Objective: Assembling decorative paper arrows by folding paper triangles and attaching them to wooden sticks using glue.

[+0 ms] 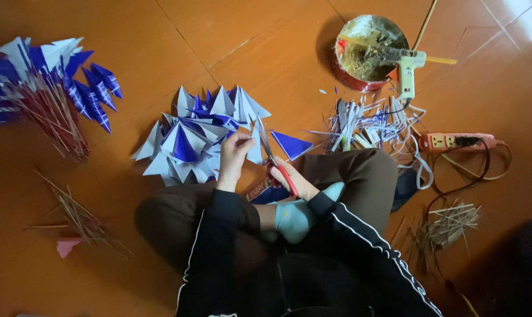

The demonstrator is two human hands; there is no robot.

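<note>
I sit cross-legged on an orange floor. My left hand (pixel 233 155) pinches a white paper triangle (pixel 255 147) at its left edge. My right hand (pixel 289 179) grips red-handled scissors (pixel 276 163), whose blades point up and lie against the triangle. Just beyond my hands lies a heap of blue and white folded paper triangles (pixel 195 135). A single blue triangle (pixel 292 145) lies flat to the right of the scissors.
Finished blue-and-white flags on thin sticks (pixel 43 88) are piled at far left. Loose sticks (pixel 78 214) and a pink scrap lie left of my knee. Paper strips (pixel 365 126), a glue gun (pixel 408 67) on a round tin (pixel 368 47), and a power strip (pixel 456 141) are at right.
</note>
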